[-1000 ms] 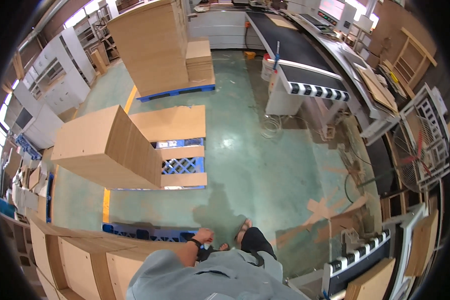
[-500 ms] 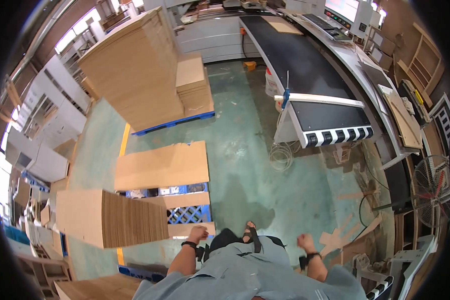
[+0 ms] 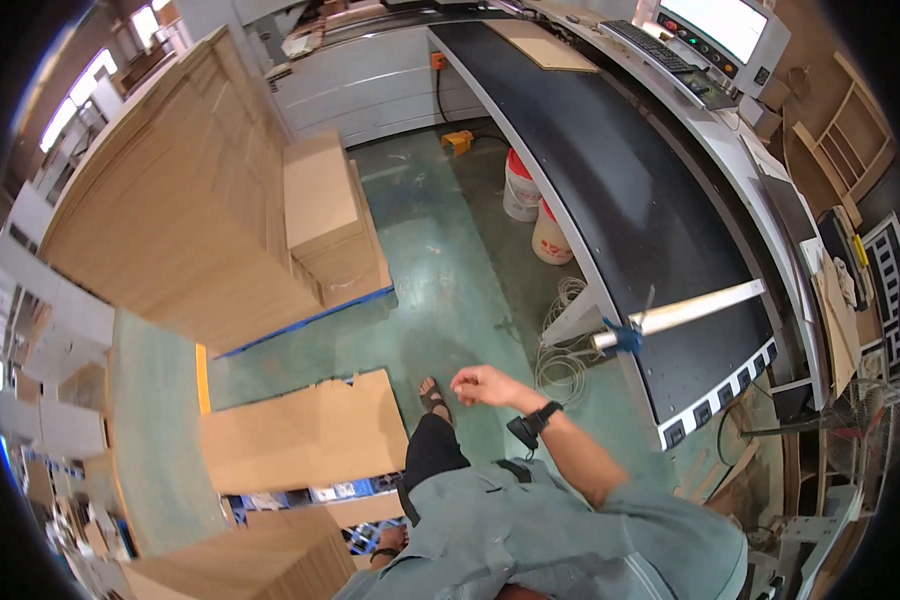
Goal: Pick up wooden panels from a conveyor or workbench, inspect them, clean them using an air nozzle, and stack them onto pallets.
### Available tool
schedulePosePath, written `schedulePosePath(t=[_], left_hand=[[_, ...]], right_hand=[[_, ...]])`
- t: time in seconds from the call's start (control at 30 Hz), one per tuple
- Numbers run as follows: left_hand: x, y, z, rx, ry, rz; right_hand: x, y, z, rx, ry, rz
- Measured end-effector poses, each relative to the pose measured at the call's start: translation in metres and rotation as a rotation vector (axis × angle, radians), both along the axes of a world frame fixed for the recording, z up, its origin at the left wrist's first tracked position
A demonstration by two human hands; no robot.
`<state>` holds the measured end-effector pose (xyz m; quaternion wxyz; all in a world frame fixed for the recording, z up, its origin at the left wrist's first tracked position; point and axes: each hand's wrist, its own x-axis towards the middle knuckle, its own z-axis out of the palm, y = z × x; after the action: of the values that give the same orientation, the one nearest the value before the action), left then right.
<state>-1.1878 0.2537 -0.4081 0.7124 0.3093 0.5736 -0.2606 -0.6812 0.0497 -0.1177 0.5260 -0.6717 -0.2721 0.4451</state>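
Observation:
My right hand is out in front of my body over the green floor, its fingers loosely curled in, with nothing seen in them. A black band circles that wrist. Low in the picture, my left hand hangs by my side above a blue pallet; its fingers are too small and partly hidden to read. Closest to it are a stack of brown boards and a flat brown sheet lying over the pallet.
A tall board stack and a lower one stand on a blue pallet at left. To the right runs a black-topped machine table with a white bar across it. Two white buckets and coiled hose sit beside it.
I have moved forward toward the machine table and the tall stack. My right hand has swung forward and inward; my left hand has dropped back toward the lower edge.

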Motion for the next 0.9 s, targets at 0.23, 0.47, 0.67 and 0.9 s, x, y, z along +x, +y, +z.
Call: schedulePosePath(t=[0.23, 0.47, 0.67, 0.9], left_hand=[[0.253, 0.151, 0.105, 0.313, -0.073, -0.012], [0.525, 0.267, 0.201, 0.606, -0.282, 0.084], [0.719, 0.247, 0.259, 0.583, -0.465, 0.117], [0.916, 0.195, 0.319, 0.337, -0.46, 0.019]], right_hand=[[0.255, 0.079, 0.077, 0.115, -0.113, -0.256], [0.552, 0.054, 0.128, 0.079, -0.564, -0.835], [0.827, 0.002, 0.084, -0.312, -0.763, -0.937], [1.027, -0.004, 0.062, -0.687, -0.907, -0.923]])
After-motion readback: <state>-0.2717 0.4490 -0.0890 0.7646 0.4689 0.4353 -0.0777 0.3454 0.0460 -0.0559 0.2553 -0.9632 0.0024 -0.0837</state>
